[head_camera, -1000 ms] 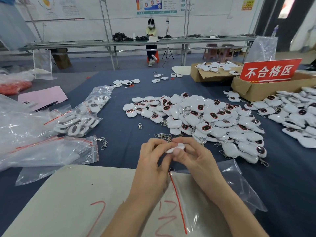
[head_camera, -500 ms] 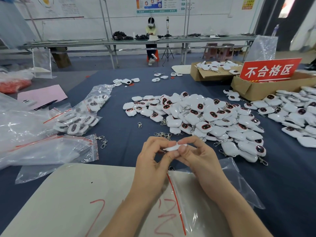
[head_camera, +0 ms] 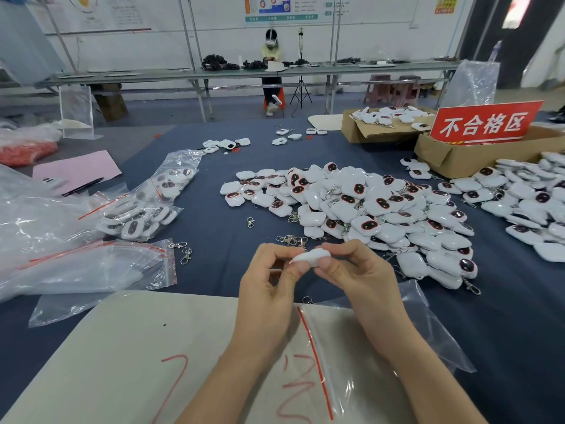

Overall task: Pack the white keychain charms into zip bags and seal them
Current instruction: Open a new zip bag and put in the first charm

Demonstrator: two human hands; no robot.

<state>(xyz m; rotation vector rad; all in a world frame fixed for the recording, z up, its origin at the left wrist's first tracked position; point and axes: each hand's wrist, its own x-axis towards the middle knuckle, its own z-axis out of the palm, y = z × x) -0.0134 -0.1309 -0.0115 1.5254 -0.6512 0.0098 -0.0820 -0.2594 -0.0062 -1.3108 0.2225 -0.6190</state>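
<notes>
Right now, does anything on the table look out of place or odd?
Loose metal clasps lie on the blue cloth beside the charm pile, attached to no charm. Nothing else stands out.

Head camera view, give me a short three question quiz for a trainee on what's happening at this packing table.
1. True or false: the left hand and right hand both pinch one white charm.
2. The nearest zip bag lies: A) on the pale board, under the forearms; B) on the charm pile; C) on the far bench.
3. Fill in: the red sign stands in a box made of ____.
Key: 1 true; 2 A; 3 cardboard.
</notes>
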